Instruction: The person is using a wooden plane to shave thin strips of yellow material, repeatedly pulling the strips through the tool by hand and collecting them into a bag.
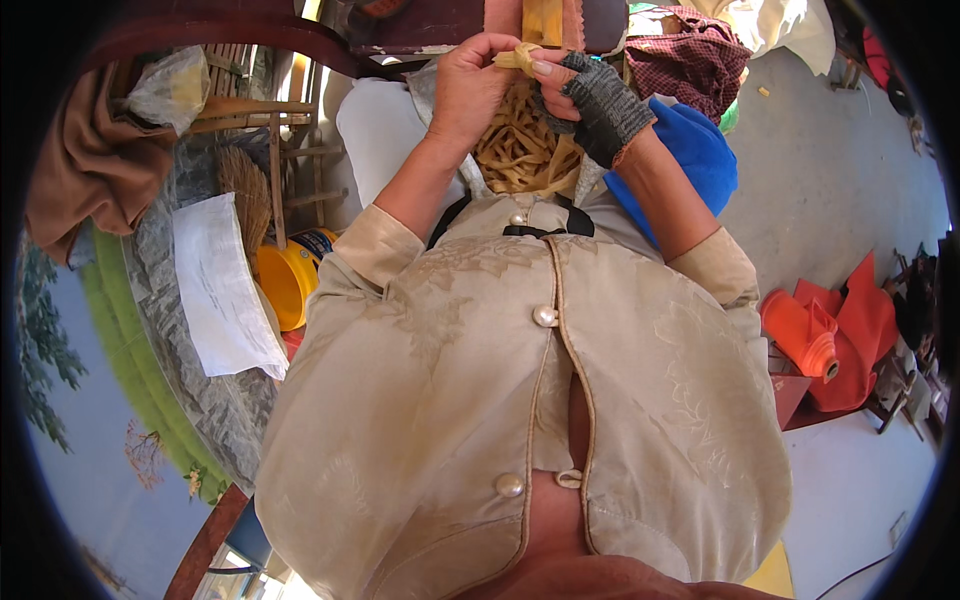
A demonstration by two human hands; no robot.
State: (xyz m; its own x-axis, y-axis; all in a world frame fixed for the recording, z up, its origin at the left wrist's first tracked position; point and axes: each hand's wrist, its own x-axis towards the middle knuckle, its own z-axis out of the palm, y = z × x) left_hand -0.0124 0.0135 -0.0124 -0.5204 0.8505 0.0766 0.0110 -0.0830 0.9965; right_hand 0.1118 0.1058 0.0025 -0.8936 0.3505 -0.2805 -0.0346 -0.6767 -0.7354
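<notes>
Floor (810, 170) spreads rightward; both hands (472, 85) (603, 108) pinch tan strip (514, 59) near table edge (415, 45).

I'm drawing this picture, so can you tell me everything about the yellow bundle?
The yellow bundle is small and pale, with a rounded, knot-like lump and a strip-like end pointing left. It looks pliable; I can't tell its material. The left hand and right hand pinch it, near the tan strips.
</notes>
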